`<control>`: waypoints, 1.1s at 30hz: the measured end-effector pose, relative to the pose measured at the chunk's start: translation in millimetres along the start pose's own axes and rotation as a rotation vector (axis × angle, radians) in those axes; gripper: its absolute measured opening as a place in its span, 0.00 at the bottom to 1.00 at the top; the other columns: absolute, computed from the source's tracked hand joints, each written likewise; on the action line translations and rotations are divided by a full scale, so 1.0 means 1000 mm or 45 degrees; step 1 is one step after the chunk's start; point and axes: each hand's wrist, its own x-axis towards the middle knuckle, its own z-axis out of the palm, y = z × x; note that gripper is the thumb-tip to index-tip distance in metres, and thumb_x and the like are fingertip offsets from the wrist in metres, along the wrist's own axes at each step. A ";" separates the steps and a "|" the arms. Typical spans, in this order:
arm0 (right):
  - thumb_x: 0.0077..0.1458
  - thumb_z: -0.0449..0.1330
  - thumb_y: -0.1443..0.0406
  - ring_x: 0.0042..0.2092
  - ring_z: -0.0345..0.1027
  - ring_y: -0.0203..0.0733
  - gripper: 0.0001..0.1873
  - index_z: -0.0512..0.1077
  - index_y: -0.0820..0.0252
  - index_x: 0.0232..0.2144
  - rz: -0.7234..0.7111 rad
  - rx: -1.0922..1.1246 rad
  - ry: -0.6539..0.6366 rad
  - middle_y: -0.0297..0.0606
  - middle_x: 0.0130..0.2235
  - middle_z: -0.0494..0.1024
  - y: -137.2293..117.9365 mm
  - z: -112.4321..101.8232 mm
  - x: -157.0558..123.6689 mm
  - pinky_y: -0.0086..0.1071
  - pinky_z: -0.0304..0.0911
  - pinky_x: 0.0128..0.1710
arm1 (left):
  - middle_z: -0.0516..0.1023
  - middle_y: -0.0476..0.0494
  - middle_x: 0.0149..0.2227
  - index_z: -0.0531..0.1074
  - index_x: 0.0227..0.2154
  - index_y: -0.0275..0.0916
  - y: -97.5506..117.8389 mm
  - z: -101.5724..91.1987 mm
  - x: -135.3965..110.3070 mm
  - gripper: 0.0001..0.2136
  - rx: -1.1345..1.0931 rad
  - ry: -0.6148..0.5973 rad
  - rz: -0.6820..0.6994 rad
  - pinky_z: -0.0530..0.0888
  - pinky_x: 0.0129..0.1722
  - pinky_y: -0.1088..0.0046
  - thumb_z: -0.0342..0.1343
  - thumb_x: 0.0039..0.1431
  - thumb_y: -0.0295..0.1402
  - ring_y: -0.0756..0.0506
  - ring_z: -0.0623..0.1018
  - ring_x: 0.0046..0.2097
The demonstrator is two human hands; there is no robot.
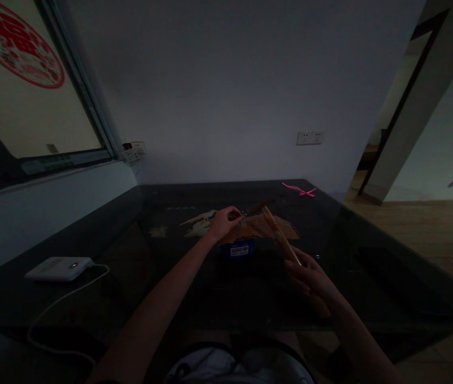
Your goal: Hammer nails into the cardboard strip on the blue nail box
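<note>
In my right hand (308, 272) is a hammer (280, 234) with a long wooden handle. Its dark head hangs over a brown, speckled flat piece (276, 226), close to my left fingertips. My left hand (226, 221) reaches over the left part of that piece, thumb and fingers pinched together. Whatever sits between those fingertips is too small and dim to name. Beneath the brown piece stands a blue box (242, 249) with a white and red label on its front.
A white power bank (60, 268) with a white cable (66, 290) lies on the dark glossy table (194, 194) at left. A pink ribbon (300, 189) rests at the back right. Toward the right edge is a dark flat object (402, 280). Wall sockets (310, 138) are behind.
</note>
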 end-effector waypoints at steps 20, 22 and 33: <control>0.48 0.58 0.61 0.16 0.52 0.26 0.30 0.61 0.57 0.55 0.049 -0.688 -0.118 0.25 0.20 0.63 -0.112 0.006 0.014 0.20 0.49 0.11 | 0.76 0.44 0.31 0.72 0.30 0.33 -0.010 0.001 0.000 0.06 0.113 -0.031 -0.078 0.69 0.35 0.75 0.56 0.49 0.30 0.49 0.74 0.34; 0.49 0.58 0.62 0.16 0.52 0.26 0.30 0.60 0.57 0.55 0.086 -0.746 -0.193 0.25 0.19 0.62 -0.112 0.006 0.016 0.19 0.49 0.11 | 0.76 0.44 0.32 0.73 0.31 0.33 -0.013 0.001 0.000 0.07 0.162 -0.033 -0.085 0.69 0.35 0.74 0.56 0.48 0.31 0.49 0.74 0.34; 0.49 0.56 0.62 0.17 0.51 0.26 0.29 0.60 0.59 0.55 0.114 -0.803 -0.169 0.26 0.21 0.62 -0.121 0.014 0.012 0.19 0.48 0.12 | 0.77 0.44 0.33 0.73 0.31 0.34 -0.017 0.004 0.001 0.07 0.146 -0.060 -0.100 0.70 0.37 0.74 0.57 0.47 0.30 0.49 0.75 0.35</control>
